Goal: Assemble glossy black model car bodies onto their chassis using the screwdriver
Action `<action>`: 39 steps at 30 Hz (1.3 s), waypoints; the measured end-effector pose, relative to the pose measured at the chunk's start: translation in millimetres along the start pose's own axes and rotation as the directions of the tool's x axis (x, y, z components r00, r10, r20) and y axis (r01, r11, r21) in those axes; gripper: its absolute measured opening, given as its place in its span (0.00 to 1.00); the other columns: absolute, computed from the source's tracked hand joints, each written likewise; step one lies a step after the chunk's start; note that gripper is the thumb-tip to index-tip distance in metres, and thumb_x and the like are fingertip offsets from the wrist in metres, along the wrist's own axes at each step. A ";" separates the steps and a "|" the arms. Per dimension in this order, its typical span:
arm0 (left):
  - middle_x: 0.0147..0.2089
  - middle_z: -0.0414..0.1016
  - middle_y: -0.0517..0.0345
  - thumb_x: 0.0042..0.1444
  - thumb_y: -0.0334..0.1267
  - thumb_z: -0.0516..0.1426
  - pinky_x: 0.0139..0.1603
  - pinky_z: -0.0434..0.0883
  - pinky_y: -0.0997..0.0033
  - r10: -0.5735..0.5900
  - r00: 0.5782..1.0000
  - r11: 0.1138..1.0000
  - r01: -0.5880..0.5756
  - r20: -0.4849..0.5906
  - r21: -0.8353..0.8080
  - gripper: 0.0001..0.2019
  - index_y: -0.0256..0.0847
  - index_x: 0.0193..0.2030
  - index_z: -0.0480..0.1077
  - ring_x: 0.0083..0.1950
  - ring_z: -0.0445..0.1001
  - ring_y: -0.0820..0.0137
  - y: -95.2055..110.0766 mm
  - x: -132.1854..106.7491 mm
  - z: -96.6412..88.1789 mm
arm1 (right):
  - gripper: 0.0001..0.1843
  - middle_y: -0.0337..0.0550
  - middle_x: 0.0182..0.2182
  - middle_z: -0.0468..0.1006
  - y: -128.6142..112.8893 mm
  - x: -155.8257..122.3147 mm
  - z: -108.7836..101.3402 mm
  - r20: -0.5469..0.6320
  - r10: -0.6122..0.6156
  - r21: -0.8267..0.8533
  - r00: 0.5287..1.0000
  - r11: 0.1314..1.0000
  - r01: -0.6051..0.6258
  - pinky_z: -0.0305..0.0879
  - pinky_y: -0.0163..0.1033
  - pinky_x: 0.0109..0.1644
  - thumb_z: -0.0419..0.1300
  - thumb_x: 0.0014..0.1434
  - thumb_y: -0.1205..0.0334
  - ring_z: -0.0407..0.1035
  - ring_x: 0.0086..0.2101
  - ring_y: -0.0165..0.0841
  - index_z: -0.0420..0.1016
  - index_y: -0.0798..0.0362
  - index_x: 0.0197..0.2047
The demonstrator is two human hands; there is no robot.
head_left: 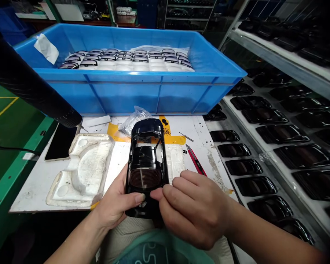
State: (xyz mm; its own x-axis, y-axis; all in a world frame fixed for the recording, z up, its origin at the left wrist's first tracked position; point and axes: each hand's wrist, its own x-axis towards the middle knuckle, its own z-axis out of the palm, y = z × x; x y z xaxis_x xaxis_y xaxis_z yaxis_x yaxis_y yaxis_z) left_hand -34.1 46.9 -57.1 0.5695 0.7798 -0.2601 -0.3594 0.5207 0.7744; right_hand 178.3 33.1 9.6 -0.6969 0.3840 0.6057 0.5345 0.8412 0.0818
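Note:
A glossy black model car body [144,156] is held over the table's front edge, its rear end toward me. My left hand [117,201] grips its left side, thumb lying on the rear end near a small pale emblem. The rear window [145,178], with fine reddish lines, is in place in the shell. My right hand [194,207] is closed at the right rear side, its fingers curled and its thumb tip pressed just behind that window. The fingertips of the right hand are hidden. Through the openings ahead of the rear window, the table shows.
A white foam cradle [92,165] lies left, beside a phone [61,141]. A screwdriver-like black tool [44,90] hangs above them. Red cutter [195,159], thin metal rod [186,136] and plastic bag [136,119] lie around. Behind stands a blue bin [126,91]; black car bodies [243,167] fill racks rightward.

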 end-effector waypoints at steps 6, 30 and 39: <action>0.53 0.78 0.50 0.50 0.37 0.71 0.52 0.70 0.66 0.020 0.999 1.000 -0.020 -0.033 0.010 0.33 0.44 0.62 0.68 0.53 0.75 0.59 0.0 3.5 2.1 | 0.08 0.42 0.23 0.73 2.9 -5.5 4.3 0.010 -0.003 -0.016 1.000 1.000 0.003 0.47 0.42 0.26 0.60 0.61 0.69 0.59 0.23 0.32 0.73 0.55 0.29; 0.63 0.74 0.45 0.51 0.37 0.69 0.60 0.69 0.59 0.084 0.996 0.995 -0.084 0.002 -0.057 0.32 0.41 0.63 0.65 0.63 0.72 0.51 1.2 8.5 5.0 | 0.04 0.38 0.31 0.74 12.3 -19.1 16.3 -0.064 0.673 0.364 0.737 0.703 -0.611 0.65 0.34 0.35 0.65 0.65 0.63 0.68 0.31 0.27 0.73 0.52 0.41; 0.63 0.74 0.45 0.52 0.37 0.69 0.61 0.69 0.58 0.110 0.993 0.990 -0.106 0.043 -0.089 0.31 0.40 0.61 0.66 0.64 0.72 0.49 0.3 12.3 3.2 | 0.28 0.57 0.57 0.69 -46.5 -40.6 39.9 0.083 0.833 0.370 0.547 0.484 -0.793 0.67 0.49 0.64 0.56 0.69 0.45 0.66 0.58 0.40 0.71 0.58 0.62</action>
State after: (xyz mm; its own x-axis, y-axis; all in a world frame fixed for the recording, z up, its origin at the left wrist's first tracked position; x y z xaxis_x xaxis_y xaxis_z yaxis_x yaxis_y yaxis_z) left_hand -24.9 55.6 -58.2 0.5577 0.8166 -0.1484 -0.4820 0.4642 0.7431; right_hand 162.7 -6.4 -50.4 0.0239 0.9423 0.3339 0.6344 0.2439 -0.7335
